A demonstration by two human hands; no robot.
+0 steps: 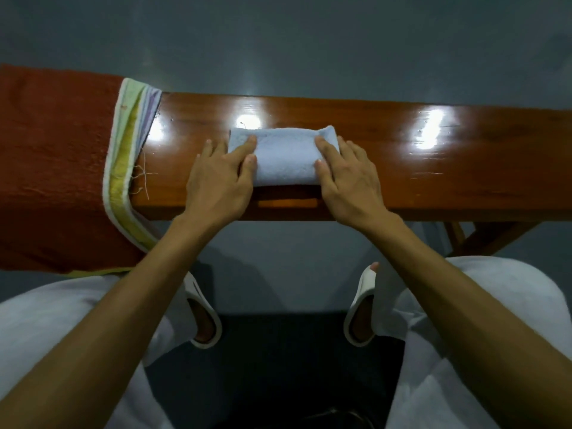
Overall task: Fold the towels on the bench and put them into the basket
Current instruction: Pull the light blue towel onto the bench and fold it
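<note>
Small folded pale-blue terry towel (286, 159) lies at the middle of the glossy brown wooden desk (433, 168). Left hand (221, 178) and right hand (349, 178) press its ends, fingers extended, nothing gripped. Rust-red towel pile (52, 156) covers the desk's left end.

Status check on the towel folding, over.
Left hand and right hand pressing folded blue towel on bench. Other towels draped left. Basket not in view.

Small light-blue towel (286, 156) right in front of you: folded into a compact rectangle, lying flat on the glossy brown bench (433, 168), long side along it. On your left, an unfolded pile drapes over the bench: rust-red towel (52, 168) on top, green-yellow striped towel (122, 162) and lilac towel (153, 102) edges showing beneath.
</note>
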